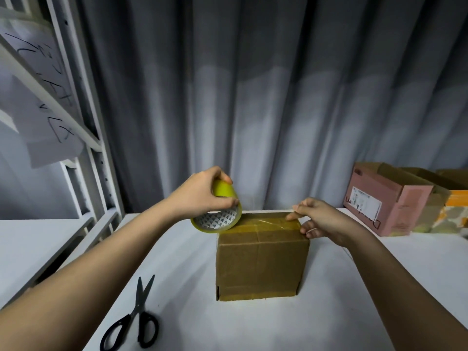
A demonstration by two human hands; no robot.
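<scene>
Glossy tape ring (216, 211), matte cardboard cube (260, 264)

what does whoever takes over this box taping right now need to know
Left hand: grips the tape roll just above the box's top left edge.
Right hand: fingertips press the tape end onto the box near its top right edge.
Done: a tape strip spans the box top, not yet cut from the roll.
Left: probably lay it over the left edge, cut it with the scissors lying near left on the table, then smooth it down.
</scene>
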